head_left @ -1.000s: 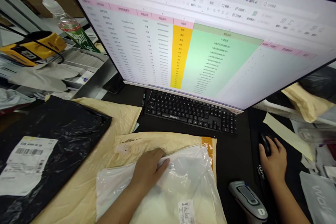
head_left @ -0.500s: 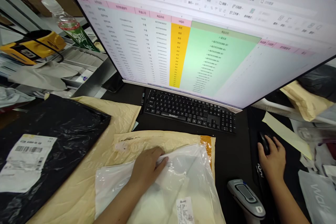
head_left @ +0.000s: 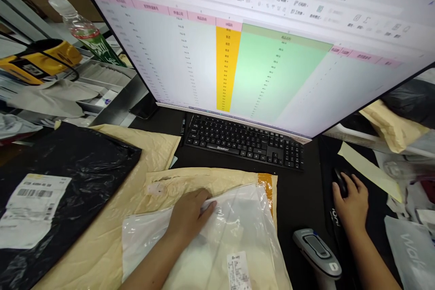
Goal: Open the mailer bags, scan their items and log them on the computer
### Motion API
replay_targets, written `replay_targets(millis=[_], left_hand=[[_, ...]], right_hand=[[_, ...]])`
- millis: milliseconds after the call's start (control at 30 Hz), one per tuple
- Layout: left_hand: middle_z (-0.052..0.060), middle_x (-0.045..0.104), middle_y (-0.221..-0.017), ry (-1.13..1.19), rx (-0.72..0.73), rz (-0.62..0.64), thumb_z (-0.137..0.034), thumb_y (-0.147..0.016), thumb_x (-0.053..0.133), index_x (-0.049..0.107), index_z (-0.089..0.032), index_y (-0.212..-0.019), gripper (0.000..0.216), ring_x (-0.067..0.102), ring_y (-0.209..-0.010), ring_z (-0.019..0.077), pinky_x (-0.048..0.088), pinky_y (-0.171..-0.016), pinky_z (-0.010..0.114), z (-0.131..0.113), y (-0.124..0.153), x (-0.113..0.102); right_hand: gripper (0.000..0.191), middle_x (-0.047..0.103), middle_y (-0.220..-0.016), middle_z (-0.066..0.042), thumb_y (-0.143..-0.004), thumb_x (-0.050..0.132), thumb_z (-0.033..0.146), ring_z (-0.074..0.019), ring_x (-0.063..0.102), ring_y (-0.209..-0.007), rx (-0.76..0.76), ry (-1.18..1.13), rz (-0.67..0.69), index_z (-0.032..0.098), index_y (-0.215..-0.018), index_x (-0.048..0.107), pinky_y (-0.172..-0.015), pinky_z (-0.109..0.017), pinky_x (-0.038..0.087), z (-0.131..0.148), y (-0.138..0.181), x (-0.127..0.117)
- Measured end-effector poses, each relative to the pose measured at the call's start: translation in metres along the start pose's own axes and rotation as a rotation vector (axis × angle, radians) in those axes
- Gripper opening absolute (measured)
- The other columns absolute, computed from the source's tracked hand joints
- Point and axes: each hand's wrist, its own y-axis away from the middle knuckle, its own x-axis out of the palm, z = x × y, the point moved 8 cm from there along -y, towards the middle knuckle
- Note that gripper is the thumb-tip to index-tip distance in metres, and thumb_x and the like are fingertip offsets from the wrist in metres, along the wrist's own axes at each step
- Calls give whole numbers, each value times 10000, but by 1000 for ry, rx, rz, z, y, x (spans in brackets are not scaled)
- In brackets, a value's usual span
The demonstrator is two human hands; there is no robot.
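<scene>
My left hand is closed on the upper edge of a clear plastic bag, the thumb lying over it and the other fingers partly hidden. Something pale is inside the bag, and a white printed label shows near its bottom. Under the bag lies a yellow padded mailer with an orange strip at its right end. On the right, my right hand wraps round a black computer mouse. A monitor in front displays a spreadsheet with orange and green columns.
A black keyboard sits below the monitor. A grey barcode scanner stands between bag and mouse. At left, a black parcel with a shipping label overlaps another padded mailer. A green-labelled bottle and a yellow tape dispenser are behind.
The spreadsheet rows on the monitor have scrolled to different entries while the headings stay. The whole view has shifted slightly; both hands keep their places on bag and mouse.
</scene>
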Motion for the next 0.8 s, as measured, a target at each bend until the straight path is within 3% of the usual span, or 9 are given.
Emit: replay_targets(millis=[800], left_hand=[[42, 729, -907, -11, 22, -27, -423, -973, 475, 657, -240, -899, 268, 677, -865, 241, 486, -778, 375, -4, 1, -6]], right_hand=[[648, 489, -1526, -188, -938, 533, 573, -376, 468, -1397, 6, 23, 7, 153, -1424, 620, -1158, -572, 380, 1, -1, 2]])
